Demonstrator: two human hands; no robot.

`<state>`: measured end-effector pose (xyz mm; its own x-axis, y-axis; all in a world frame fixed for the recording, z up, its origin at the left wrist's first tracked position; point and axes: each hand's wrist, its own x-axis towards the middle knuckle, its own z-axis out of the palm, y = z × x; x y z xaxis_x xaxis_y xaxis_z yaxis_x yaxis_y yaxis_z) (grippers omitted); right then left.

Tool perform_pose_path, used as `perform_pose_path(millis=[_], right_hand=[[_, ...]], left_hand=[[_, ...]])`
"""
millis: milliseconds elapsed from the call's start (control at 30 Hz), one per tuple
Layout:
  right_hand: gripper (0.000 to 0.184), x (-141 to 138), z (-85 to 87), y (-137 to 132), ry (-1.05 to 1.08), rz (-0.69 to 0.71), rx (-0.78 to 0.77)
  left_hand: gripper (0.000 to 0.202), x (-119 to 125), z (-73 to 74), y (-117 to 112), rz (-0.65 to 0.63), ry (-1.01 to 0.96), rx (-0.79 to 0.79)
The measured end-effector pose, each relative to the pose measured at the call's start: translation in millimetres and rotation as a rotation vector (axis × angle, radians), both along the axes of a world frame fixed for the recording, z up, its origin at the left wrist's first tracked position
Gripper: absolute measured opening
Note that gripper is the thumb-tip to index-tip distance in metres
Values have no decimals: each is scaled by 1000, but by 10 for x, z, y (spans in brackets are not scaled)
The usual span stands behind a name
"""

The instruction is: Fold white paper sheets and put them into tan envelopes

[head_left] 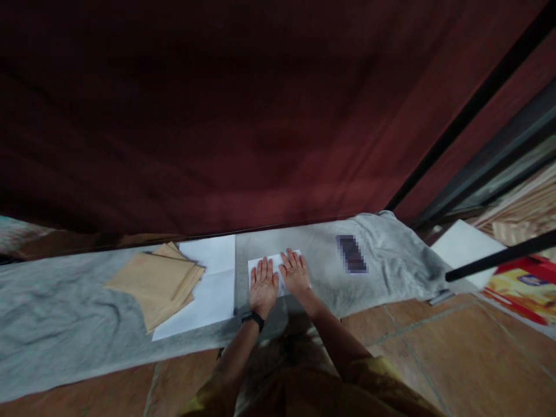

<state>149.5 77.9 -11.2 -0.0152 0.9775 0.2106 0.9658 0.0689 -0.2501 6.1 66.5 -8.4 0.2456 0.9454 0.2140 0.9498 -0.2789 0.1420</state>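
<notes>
Fingers of both hands lie straight and flat, palms down, gripping nothing; I see the left hand's [263,286] fingers close together and the right hand's [295,275] slightly fanned. Beneath both palms, near the front edge of the cloth, lies a small white rectangular paper piece [281,285], its far edge showing beyond the left fingertips. Whether it is folded or a single layer I cannot tell from my station.

Handling: I judge the piece very light, flexible and easily creased, liable to slide if pushed sideways. Flat pressure suits it; for lifting, I would favour a pinch at a free corner or the exposed far edge, since the hands cover much of the middle.

Surroundings: a black wristband [254,317] circles the left wrist. Just left of the piece, a large white paper sheet [219,289] with a faint crease lies flat, partly covered by a fanned stack of tan paper envelopes [152,275]. I count at least 3 layers there. To the right, well apart from the right hand, is a dark rectangle [353,255], pixelated beyond identification. All of these rest on a soft grey cloth [321,243], wrinkled at both ends; behind it hangs a dark red drape [278,174].
</notes>
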Motion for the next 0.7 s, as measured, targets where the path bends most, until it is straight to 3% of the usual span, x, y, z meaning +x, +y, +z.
perform_pose_path(millis=[300, 700], right_hand=[[54, 236, -35, -143, -21, -90, 69], [58, 266, -91, -143, -5, -102, 104]], left_hand=[[59, 45, 43, -16, 33, -16, -49], [55, -4, 81, -69, 22, 1, -16]])
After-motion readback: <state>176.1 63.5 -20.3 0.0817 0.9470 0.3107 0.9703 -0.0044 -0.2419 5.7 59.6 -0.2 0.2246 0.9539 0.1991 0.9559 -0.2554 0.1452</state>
